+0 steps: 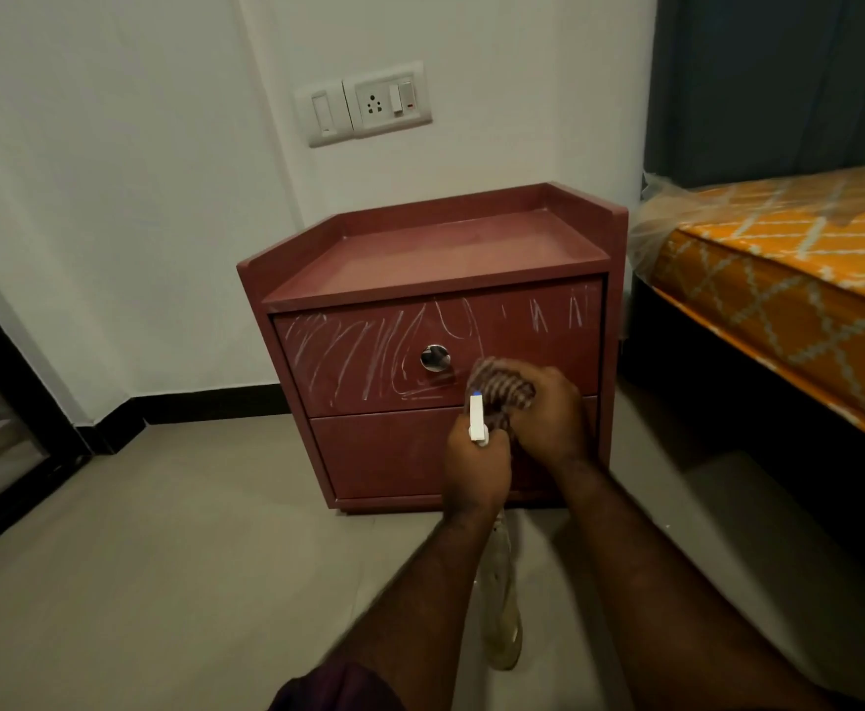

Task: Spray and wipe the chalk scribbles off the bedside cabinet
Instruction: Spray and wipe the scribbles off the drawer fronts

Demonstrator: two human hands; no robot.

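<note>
A: Where are the chalk scribbles (348, 351) seen?
B: Across the cabinet (420, 259)'s top drawer (548, 351). A cloth (502, 390) is clenched in the right hand (553, 418) in front of it; a spray bottle (477, 418) is gripped in the left hand (476, 469).

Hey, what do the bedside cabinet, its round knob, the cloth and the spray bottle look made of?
Bedside cabinet: likely laminated board, matte reddish-brown, flat uniform faces.
Knob: probably polished metal, mirror-like reflections.
Cloth: woven fabric, striped, soft folds.
Spray bottle: seemingly clear plastic, floor shows through; white head.
</note>
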